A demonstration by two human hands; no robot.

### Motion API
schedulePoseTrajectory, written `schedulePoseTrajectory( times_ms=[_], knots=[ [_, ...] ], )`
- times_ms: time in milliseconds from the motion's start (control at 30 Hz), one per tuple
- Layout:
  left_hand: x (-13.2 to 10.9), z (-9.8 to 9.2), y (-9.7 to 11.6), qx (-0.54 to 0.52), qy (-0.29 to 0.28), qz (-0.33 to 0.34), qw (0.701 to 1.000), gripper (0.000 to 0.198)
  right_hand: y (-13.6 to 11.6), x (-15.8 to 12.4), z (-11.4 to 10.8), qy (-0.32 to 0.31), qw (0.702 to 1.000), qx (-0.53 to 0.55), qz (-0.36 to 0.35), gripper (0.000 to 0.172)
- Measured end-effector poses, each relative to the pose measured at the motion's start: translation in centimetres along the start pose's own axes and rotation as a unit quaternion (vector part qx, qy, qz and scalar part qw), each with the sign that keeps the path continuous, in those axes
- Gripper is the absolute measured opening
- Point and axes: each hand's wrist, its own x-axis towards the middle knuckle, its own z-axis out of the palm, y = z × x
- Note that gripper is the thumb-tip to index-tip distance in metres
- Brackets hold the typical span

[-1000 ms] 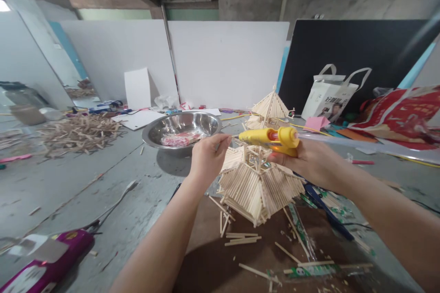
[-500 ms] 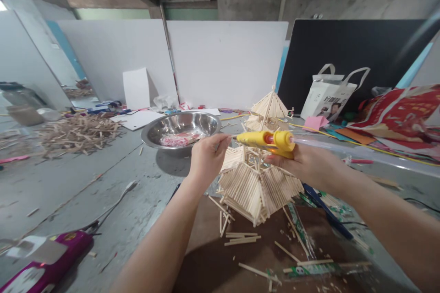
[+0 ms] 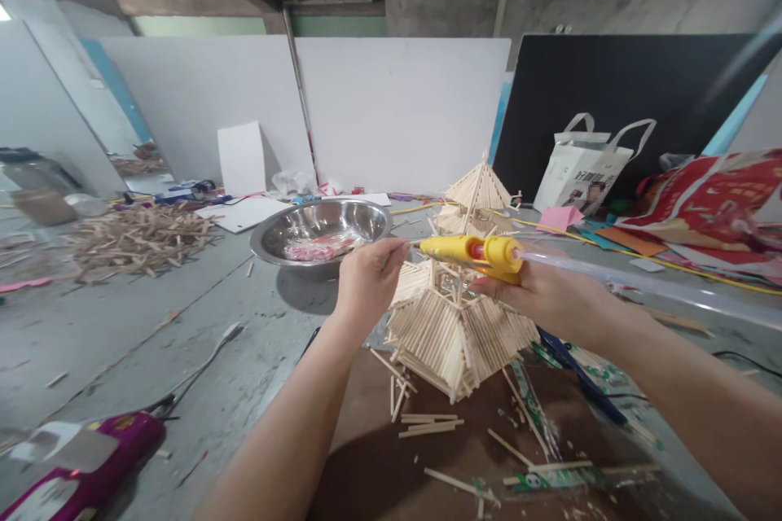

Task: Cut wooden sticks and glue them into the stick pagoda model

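Note:
My right hand (image 3: 543, 285) is wrapped round a yellow hot glue gun (image 3: 452, 248), and a long clear glue stick (image 3: 635, 281) runs out of its back end. The gun's nozzle points left, at the fingertips of my left hand (image 3: 370, 277). Those fingers are pinched together; whatever lies between them is too small to make out. Just below both hands stands a model roof of wooden sticks (image 3: 437, 334), many-sided with an opening at its top. Behind the gun is a second stick model with a pointed roof (image 3: 480, 187).
A steel basin (image 3: 262, 248) holding red-and-white packets sits behind my left hand. At far left lies a heap of short sticks (image 3: 138, 240). A purple power strip (image 3: 122, 456) is at lower left. Loose sticks (image 3: 431, 423) lie on a brown board (image 3: 366, 464) in front.
Both hands keep nearly the same pose. The clear glue stick's far end has swung slightly lower and nearer, and the gun has shifted a little left.

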Motion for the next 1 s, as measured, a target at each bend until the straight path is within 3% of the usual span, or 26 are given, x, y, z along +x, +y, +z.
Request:
schedulePoseTrajectory(
  times_ms=[667, 1000],
  knots=[
    [0.0, 0.0, 0.0, -0.002, 0.000, -0.002, 1.000, 0.021, 0.0, -0.3, 0.1, -0.007, 1.000, 0.015, 0.000, 0.035],
    [0.0, -0.2, 0.2, 0.020, 0.000, 0.007, 1.000, 0.020, 1.2, -1.1, 0.3, 0.034, 0.999, 0.030, 0.025, 0.033]
  ],
)
